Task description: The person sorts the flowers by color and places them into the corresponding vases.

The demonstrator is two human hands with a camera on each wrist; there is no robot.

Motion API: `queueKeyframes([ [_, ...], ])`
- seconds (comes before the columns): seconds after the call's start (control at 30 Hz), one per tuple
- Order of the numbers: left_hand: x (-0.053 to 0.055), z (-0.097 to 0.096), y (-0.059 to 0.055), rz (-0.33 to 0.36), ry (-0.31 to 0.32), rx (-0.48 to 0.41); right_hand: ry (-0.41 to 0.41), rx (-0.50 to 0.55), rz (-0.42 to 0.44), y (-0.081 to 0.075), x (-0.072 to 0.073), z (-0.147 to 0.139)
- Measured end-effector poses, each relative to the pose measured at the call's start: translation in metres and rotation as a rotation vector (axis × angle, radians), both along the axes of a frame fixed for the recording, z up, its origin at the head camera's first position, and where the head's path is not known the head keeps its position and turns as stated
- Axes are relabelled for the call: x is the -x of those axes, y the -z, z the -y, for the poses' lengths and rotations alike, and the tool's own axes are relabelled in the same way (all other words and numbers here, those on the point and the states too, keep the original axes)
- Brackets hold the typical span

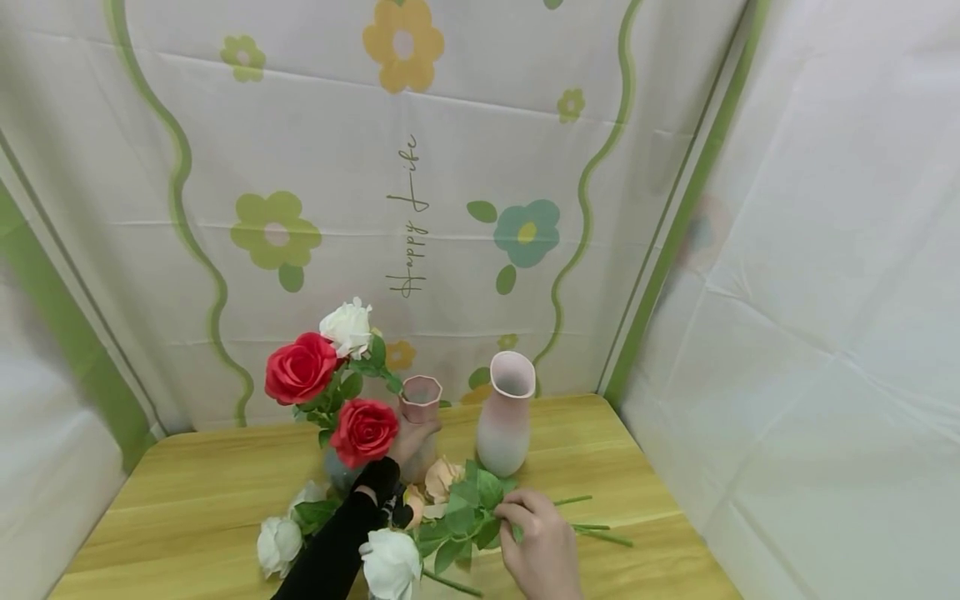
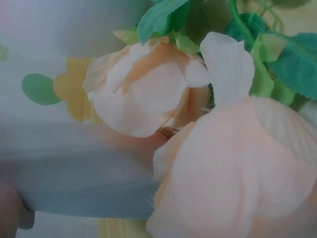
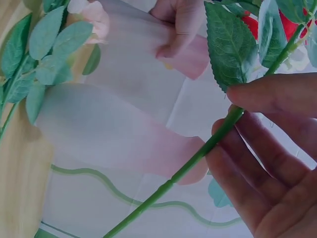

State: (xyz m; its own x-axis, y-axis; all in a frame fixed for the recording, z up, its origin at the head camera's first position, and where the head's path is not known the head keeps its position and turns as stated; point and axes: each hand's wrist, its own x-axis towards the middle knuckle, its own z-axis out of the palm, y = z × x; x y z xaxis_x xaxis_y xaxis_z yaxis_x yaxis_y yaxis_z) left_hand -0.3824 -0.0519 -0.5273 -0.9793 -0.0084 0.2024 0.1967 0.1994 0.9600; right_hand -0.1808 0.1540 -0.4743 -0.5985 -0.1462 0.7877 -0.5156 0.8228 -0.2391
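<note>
A wooden table (image 1: 660, 521) stands before flowered cloth (image 1: 345, 150). The left hand (image 1: 409, 442) grips a vase (image 1: 422, 410), its base hidden by roses (image 1: 442, 477); the right hand (image 1: 542, 542) pinches a stem (image 3: 190, 166).

Free room right of the flared vase (image 1: 502, 437); foliage (image 1: 459, 518) blocks its front.

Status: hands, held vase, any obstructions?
Left hand gripping faceted vase. Right hand pinching green stem. Peach roses in front of faceted vase, possibly in the way.

"Happy Life" lettering (image 1: 408, 217) on floral backdrop (image 1: 337, 158)
</note>
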Motion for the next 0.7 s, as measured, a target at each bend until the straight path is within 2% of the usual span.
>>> queueKeyframes([
  [0.13, 0.002, -0.002, 0.003, -0.028, -0.014, -0.007, 0.006, 0.036, 0.015, -0.006, 0.003, 0.002],
  [0.27, 0.004, -0.002, 0.005, -0.088, -0.023, -0.033, 0.015, 0.066, 0.034, -0.011, 0.007, 0.003],
  [0.37, 0.005, -0.003, 0.007, -0.116, -0.03, -0.037, 0.012, 0.094, 0.018, -0.014, 0.01, 0.005],
  [0.6, 0.003, -0.005, 0.009, -0.123, -0.057, -0.03, -0.008, 0.173, -0.034, -0.02, 0.015, 0.007],
  [0.7, 0.005, -0.005, 0.01, -0.095, -0.086, -0.048, -0.028, 0.214, -0.044, -0.022, 0.017, 0.006],
])
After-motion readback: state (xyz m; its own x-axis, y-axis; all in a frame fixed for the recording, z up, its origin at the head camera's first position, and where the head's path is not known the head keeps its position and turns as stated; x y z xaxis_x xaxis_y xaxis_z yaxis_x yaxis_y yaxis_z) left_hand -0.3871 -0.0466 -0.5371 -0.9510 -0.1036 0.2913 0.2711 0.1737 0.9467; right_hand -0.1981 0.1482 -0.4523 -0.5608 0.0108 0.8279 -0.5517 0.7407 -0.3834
